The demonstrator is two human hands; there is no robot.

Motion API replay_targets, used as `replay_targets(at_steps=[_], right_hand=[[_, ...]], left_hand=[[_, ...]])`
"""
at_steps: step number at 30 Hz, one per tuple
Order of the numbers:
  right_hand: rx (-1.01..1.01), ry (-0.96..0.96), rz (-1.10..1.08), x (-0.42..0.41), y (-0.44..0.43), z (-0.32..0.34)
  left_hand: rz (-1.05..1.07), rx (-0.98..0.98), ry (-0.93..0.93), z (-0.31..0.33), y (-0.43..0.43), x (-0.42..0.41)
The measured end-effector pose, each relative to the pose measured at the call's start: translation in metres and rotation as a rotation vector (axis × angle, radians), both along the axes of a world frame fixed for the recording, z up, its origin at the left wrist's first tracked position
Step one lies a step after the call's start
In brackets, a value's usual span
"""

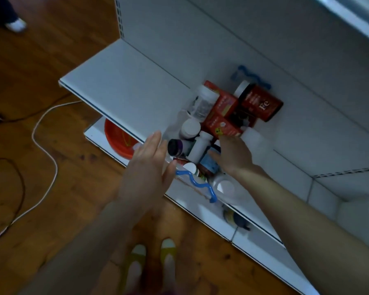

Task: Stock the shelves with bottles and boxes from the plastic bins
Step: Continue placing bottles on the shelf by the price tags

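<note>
A clear plastic bin with blue handles (197, 184) sits on the white shelf (124, 81), filled with bottles and boxes. A big red jar (259, 103) lies at its far end beside red boxes (224, 107) and white bottles (202, 101). A dark-capped bottle (175, 146) and a white bottle (199, 149) lie nearer me. My left hand (147, 169) is flat with straight fingers at the bin's left side, holding nothing. My right hand (232, 154) reaches into the bin over the bottles; its fingertips are hidden, so what it touches is unclear.
A lower shelf holds an orange-red bowl (117, 139) and a dark bottle (235, 218). A white cable (41, 133) and a dark cable run across the wooden floor at left. Another person's feet (16, 24) stand at top left. My yellow shoes (153, 250) are below.
</note>
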State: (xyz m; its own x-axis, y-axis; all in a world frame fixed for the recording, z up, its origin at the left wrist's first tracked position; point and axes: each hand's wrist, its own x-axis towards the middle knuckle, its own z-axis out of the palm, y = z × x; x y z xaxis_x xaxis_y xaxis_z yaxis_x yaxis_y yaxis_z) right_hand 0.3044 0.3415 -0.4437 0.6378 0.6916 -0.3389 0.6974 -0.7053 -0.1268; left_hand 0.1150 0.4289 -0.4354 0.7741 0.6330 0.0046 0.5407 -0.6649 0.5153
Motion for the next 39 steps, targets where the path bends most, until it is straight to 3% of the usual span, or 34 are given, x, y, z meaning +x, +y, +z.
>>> replay_targets(at_steps=[9, 17, 22, 24, 32, 36, 39], right_hand=[[0.113, 0.145, -0.201, -0.009, -0.022, 0.01], [0.133, 0.111, -0.238, -0.018, -0.029, 0.016], [0.396, 0.15, -0.42, -0.02, -0.052, 0.042], [0.519, 0.156, -0.535, -0.018, -0.071, 0.054], [0.702, 0.08, -0.772, -0.008, -0.13, 0.074], [0.696, 0.085, -0.801, -0.01, -0.144, 0.067], [0.708, 0.104, -0.802, -0.012, -0.147, 0.061]], left_hand=[[-0.038, -0.019, 0.003, -0.001, 0.005, -0.003], [-0.073, -0.058, -0.034, 0.005, 0.01, 0.006], [-0.173, -0.085, -0.12, 0.011, 0.005, 0.043], [-0.192, -0.167, -0.072, 0.015, 0.002, 0.066], [-0.42, -0.215, 0.07, -0.005, -0.024, 0.121], [-0.515, -0.317, 0.232, -0.009, -0.035, 0.125], [-0.612, -0.247, 0.458, -0.013, -0.04, 0.127]])
